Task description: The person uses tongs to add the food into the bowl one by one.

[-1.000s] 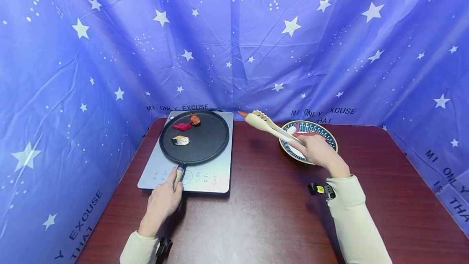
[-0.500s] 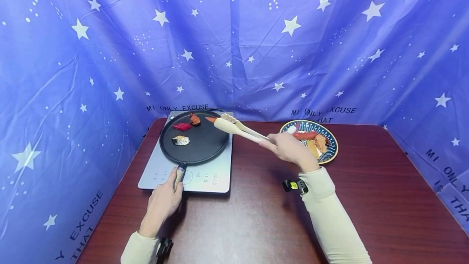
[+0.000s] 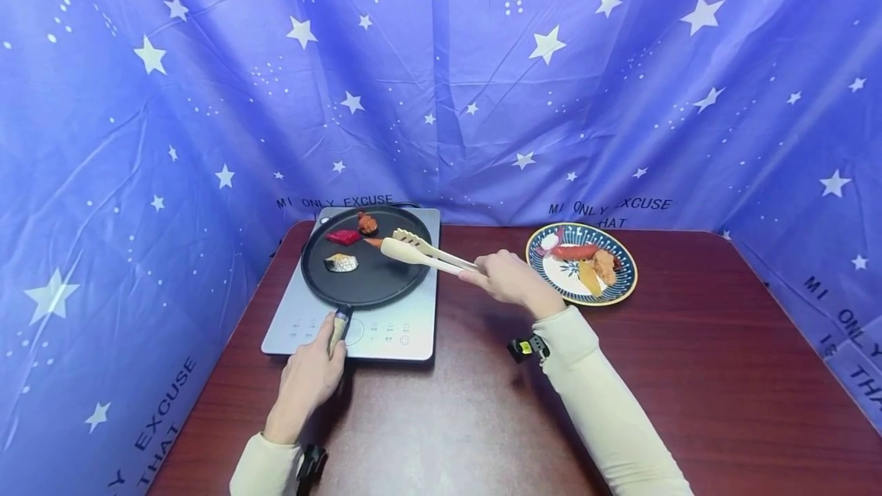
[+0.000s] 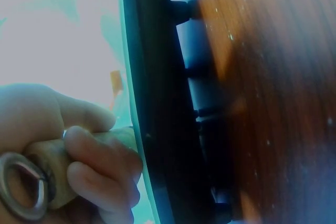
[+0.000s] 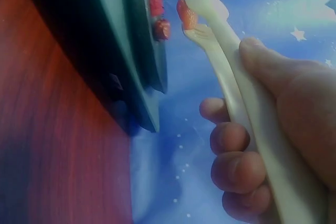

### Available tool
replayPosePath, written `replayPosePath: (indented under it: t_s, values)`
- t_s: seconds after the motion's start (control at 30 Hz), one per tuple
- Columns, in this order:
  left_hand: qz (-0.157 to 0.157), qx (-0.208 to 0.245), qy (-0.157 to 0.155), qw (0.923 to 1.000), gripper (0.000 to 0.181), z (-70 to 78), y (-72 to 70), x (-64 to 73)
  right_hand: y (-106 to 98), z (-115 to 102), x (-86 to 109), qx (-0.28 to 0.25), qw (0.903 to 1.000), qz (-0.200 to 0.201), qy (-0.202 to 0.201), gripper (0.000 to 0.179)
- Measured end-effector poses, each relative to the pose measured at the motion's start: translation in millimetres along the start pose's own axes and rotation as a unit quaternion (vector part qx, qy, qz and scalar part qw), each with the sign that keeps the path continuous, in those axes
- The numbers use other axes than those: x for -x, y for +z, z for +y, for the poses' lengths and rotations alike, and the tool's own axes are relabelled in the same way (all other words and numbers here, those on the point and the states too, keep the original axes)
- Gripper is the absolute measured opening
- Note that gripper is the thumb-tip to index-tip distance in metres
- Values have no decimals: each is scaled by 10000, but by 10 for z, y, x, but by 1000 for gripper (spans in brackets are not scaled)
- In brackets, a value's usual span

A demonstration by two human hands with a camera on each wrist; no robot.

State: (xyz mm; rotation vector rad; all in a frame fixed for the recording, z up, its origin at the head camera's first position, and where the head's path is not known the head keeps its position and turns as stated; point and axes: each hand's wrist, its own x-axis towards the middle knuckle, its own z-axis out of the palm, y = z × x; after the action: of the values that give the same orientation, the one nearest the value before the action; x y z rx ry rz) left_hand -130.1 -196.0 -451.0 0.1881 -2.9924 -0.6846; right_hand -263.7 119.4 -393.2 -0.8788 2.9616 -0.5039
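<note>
My left hand [image 3: 310, 373] grips the wooden handle [image 3: 337, 331] of a flat black frying pan [image 3: 375, 282]. In the left wrist view, fingers and thumb wrap that handle [image 4: 55, 163], which ends in a metal ring. My right hand [image 3: 510, 278] holds cream tongs [image 3: 427, 255] above the pan's right half. Between the tong tips is an orange-red food piece [image 5: 187, 15], clear of the pan in the right wrist view; its exact kind is hard to tell. In the pan lie a dark red piece [image 3: 342, 236], a brownish-orange piece [image 3: 367, 223] and a silvery fish piece [image 3: 341, 263].
The pan sits on a silver induction cooktop [image 3: 282, 335] at the table's left. A blue-patterned oval plate [image 3: 551, 274] at the back right bears a sausage [image 3: 575, 252], a fried piece [image 3: 605, 266] and other food. A starry blue curtain [image 3: 441, 98] surrounds the wooden table [image 3: 689, 373].
My right hand has carried the tongs and the orange-red piece leftward from over the plate to above the pan, uncovering the plate's food. The left hand keeps its grip on the handle.
</note>
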Motion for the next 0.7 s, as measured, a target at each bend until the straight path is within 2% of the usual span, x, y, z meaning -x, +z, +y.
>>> replayPosePath:
  t_s: [0.27, 0.7]
  values:
    - [-10, -27, 0, 10000, 56, 6, 12, -1, 96, -71, -40, 289, 9994, 145, 150, 42]
    - [38, -43, 59, 10000, 56, -2, 14, 2, 200, -166, -102, 308, 9971, 397, 571, 43]
